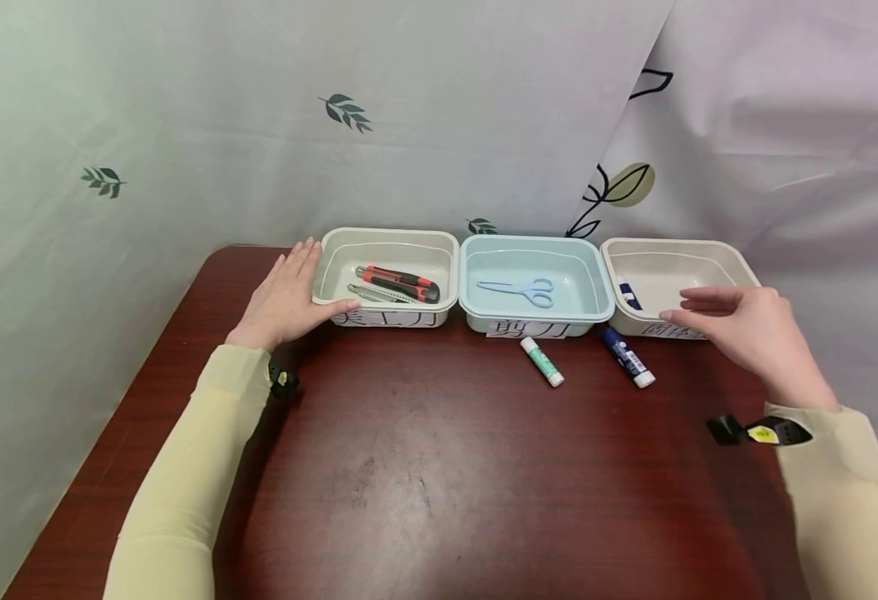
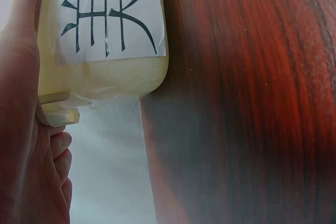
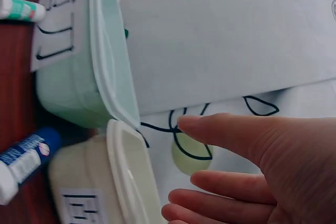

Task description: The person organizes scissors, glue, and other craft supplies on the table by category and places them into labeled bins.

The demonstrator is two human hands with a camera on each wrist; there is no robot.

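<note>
Blue glue stick [image 1: 629, 296] lies in the right tub [image 1: 667, 268], long axis slanting from back left to front right; right hand [image 1: 742, 325] hovers near it, thumb and fingers apart; left hand [image 1: 283, 296] touches the left tub [image 1: 344, 254], fingers straight

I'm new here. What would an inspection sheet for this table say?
Surface: dark red-brown table, faintly marked
Job's things: green-and-white glue stick and blue stick on it; cutters in the left bin, scissors in the blue bin, blue-and-white item in the right bin
Clutter: nothing seen
Grips: left hand touches the left bin; right hand, empty, is at the right bin
Cables: nothing seen
Surroundings: leaf-patterned sheet behind
</note>
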